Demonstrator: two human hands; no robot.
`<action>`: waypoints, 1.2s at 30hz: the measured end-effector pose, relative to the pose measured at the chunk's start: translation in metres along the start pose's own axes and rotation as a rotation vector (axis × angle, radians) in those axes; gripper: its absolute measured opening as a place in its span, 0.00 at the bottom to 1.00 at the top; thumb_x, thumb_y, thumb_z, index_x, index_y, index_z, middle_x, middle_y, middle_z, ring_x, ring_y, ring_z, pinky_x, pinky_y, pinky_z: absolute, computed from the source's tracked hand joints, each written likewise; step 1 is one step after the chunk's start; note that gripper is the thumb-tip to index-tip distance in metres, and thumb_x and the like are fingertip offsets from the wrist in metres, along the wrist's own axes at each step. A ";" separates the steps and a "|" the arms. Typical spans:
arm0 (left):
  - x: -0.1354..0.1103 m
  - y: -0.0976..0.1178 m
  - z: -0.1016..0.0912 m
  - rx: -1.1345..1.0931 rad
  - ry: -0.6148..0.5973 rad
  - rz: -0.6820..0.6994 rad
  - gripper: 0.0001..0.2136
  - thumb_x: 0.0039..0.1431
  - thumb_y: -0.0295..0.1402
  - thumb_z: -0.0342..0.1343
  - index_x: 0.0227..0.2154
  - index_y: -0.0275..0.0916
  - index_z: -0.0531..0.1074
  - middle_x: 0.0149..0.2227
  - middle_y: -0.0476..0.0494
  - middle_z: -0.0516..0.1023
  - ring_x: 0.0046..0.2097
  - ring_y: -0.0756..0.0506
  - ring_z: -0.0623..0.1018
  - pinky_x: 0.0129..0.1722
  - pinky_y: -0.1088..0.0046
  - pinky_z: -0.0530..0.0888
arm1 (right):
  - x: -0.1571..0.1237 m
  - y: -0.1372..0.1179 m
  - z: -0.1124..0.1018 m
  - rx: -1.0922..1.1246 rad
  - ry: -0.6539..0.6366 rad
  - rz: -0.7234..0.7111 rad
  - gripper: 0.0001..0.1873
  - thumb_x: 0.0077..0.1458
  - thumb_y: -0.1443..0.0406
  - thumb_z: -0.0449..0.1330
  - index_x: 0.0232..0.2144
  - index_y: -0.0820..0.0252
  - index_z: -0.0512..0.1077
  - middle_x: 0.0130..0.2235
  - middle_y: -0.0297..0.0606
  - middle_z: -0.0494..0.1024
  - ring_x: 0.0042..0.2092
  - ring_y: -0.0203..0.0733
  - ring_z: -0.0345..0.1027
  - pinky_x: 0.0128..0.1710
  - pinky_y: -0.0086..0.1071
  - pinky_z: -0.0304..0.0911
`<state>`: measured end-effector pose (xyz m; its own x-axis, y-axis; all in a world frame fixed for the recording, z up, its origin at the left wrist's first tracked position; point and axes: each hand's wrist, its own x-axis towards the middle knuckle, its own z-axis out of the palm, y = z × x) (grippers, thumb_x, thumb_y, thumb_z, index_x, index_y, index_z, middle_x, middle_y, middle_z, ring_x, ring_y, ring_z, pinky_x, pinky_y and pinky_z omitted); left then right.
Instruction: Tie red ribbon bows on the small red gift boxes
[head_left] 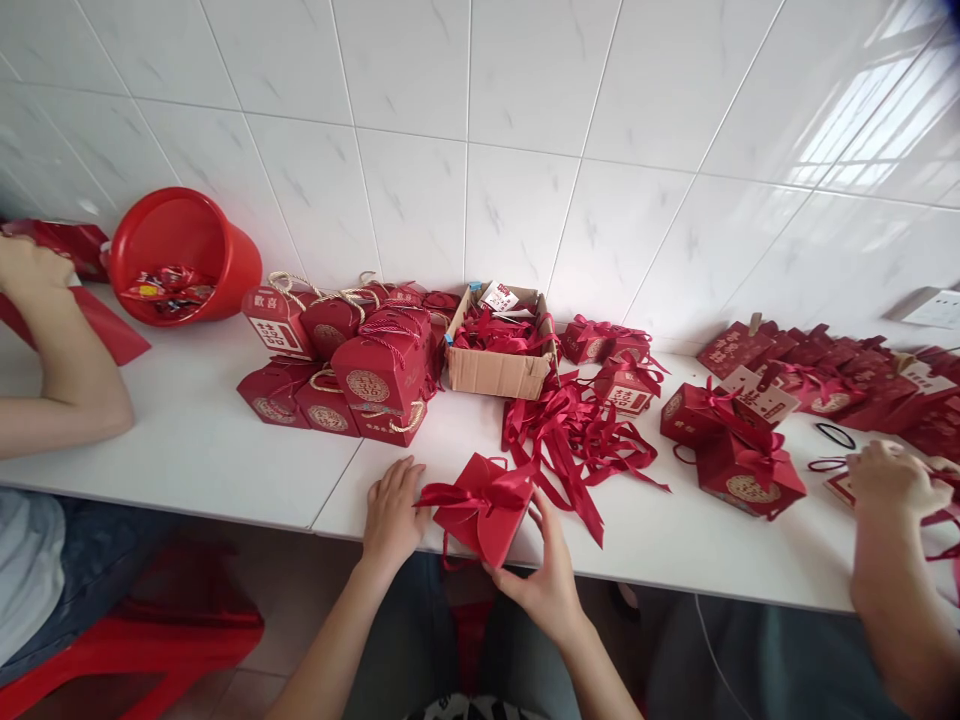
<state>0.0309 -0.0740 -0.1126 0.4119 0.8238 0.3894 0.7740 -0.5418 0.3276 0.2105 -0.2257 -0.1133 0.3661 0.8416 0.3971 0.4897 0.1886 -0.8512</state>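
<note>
A small red gift box (480,535) with a ribbon bow (480,492) on its top lies tilted at the table's front edge. My right hand (551,575) grips it from the right, thumb at the near corner and fingers along the far side. Just left of the box, my left hand (394,510) rests on the table with its fingers stretched out, close to one end of the bow. Whether it touches that ribbon end I cannot tell. Behind the box, a heap of loose red ribbons (570,430) spreads over the white table (247,470).
Finished-looking red boxes with rope handles (382,380) are stacked at left. A cardboard box (499,370) holds more ribbons. A red bucket (240,260) with wrapped sweets lies tipped. Bowed boxes (754,480) stand at right. Co-workers' arms (67,370) reach in from both sides.
</note>
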 end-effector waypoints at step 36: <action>0.002 -0.002 -0.004 -0.128 0.112 -0.006 0.12 0.58 0.34 0.49 0.42 0.42 0.74 0.48 0.38 0.75 0.53 0.39 0.72 0.50 0.59 0.69 | 0.005 0.037 -0.064 -0.492 0.472 0.031 0.25 0.56 0.54 0.54 0.52 0.59 0.64 0.57 0.54 0.61 0.58 0.59 0.55 0.52 0.54 0.56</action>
<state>0.0280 -0.0717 -0.1092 0.3459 0.8073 0.4781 0.7059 -0.5596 0.4342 0.2813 -0.2465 -0.1207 0.6371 0.5105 0.5774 0.7354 -0.1784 -0.6537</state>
